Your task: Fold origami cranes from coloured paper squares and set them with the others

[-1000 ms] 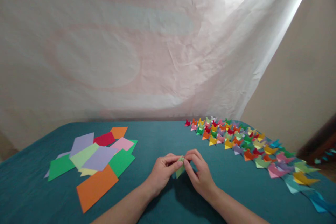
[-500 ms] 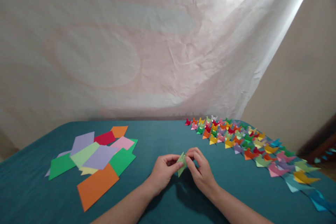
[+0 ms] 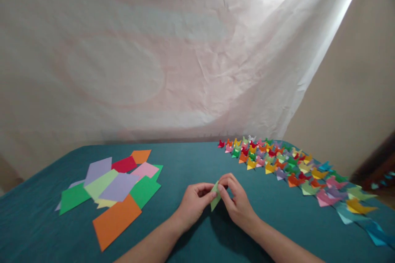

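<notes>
Both my hands meet over the teal table (image 3: 185, 160), pinching one small light green folded paper (image 3: 215, 198). My left hand (image 3: 194, 203) grips its left side with thumb and fingers curled. My right hand (image 3: 236, 201) pinches its top right corner. The paper's lower point hangs down between my hands, just above the cloth.
A loose pile of coloured paper squares (image 3: 114, 191) lies to the left, with a large orange sheet (image 3: 116, 221) nearest me. Several rows of small folded paper figures (image 3: 290, 168) run along the right side toward the table edge. A white sheet (image 3: 154, 49) hangs behind.
The green paper has turned slightly between my fingers and now points more downward. My hands stay in nearly the same spot.
</notes>
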Demonstrator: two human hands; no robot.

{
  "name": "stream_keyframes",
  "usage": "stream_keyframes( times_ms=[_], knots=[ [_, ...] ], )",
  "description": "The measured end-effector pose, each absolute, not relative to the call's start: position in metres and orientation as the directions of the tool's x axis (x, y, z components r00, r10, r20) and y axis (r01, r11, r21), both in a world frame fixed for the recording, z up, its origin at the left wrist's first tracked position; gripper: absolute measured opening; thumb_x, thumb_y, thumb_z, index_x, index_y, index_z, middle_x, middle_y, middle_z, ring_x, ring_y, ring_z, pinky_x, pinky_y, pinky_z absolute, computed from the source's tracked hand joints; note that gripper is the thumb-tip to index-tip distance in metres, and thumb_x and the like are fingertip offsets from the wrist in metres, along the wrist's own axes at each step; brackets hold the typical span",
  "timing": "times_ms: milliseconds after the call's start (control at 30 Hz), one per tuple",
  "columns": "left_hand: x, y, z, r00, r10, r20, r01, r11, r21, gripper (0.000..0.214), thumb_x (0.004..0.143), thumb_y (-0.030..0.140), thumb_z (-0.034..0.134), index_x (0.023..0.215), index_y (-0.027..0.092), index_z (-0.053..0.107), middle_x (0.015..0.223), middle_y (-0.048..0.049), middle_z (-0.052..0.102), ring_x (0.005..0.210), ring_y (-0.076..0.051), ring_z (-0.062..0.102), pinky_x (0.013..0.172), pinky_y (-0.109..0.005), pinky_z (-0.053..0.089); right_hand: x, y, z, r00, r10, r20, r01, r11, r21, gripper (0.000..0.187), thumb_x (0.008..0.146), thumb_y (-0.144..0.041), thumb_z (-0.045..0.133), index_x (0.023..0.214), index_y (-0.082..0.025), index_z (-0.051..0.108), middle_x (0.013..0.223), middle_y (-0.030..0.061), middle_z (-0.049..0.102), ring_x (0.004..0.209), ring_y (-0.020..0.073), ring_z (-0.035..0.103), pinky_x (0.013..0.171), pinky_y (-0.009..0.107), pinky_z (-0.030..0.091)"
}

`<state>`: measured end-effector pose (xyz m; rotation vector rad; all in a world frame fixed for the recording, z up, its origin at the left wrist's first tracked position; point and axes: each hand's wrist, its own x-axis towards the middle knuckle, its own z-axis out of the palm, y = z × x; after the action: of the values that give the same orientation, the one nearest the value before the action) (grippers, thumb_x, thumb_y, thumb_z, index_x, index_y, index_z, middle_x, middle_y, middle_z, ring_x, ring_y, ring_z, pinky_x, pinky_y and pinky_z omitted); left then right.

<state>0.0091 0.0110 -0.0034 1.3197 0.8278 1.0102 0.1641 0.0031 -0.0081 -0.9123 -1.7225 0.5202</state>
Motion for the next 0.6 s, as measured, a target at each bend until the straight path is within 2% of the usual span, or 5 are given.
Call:
stream_keyframes(
  times_ms=[233,367,467,600],
  knots=[
    [0.01,0.012,-0.005,0.221,0.974,0.052,-0.175,-0.012,0.984,0.044,0.063,0.037,0.077,0.097,0.011,0.068,0.09,-0.0101,0.069,0.082,-0.02,0.062,0.078,-0.029,0.047,0.167,0.01,-0.014,-0.125,0.854,0.504,0.305,0.517,-0.8,0.028,0.095,-0.029,0.036,0.075,-0.018,0.054,0.076,0.0019,0.05,0.073,0.0144,0.05,0.068,0.026,0.04],
    [0.009,0.014,-0.008,0.224,0.973,0.056,-0.195,-0.011,0.981,0.044,0.064,0.036,0.076,0.099,0.011,0.067,0.093,-0.0102,0.068,0.083,-0.019,0.061,0.08,-0.029,0.046,0.166,0.008,-0.014,-0.147,0.851,0.505,0.313,0.524,-0.792,0.025,0.092,-0.03,0.042,0.074,-0.018,0.054,0.076,0.002,0.051,0.073,0.0144,0.05,0.068,0.026,0.041],
    [0.009,0.016,-0.012,0.213,0.975,0.06,-0.195,-0.018,0.981,0.045,0.066,0.033,0.075,0.104,0.011,0.064,0.091,-0.0079,0.067,0.082,-0.017,0.06,0.078,-0.026,0.045,0.165,0.006,-0.014,-0.183,0.84,0.51,0.336,0.541,-0.771,0.02,0.089,-0.03,0.048,0.074,-0.018,0.054,0.077,0.0023,0.052,0.073,0.0146,0.05,0.067,0.026,0.041],
    [0.008,0.018,-0.014,0.182,0.981,0.067,-0.19,-0.032,0.981,0.051,0.069,0.031,0.072,0.113,0.012,0.058,0.08,-0.0028,0.063,0.076,-0.014,0.059,0.073,-0.023,0.045,0.166,0.006,-0.013,-0.207,0.842,0.498,0.347,0.539,-0.768,0.023,0.09,-0.03,0.045,0.071,-0.018,0.051,0.074,0.0012,0.05,0.069,0.0141,0.049,0.066,0.026,0.041]
  ],
)
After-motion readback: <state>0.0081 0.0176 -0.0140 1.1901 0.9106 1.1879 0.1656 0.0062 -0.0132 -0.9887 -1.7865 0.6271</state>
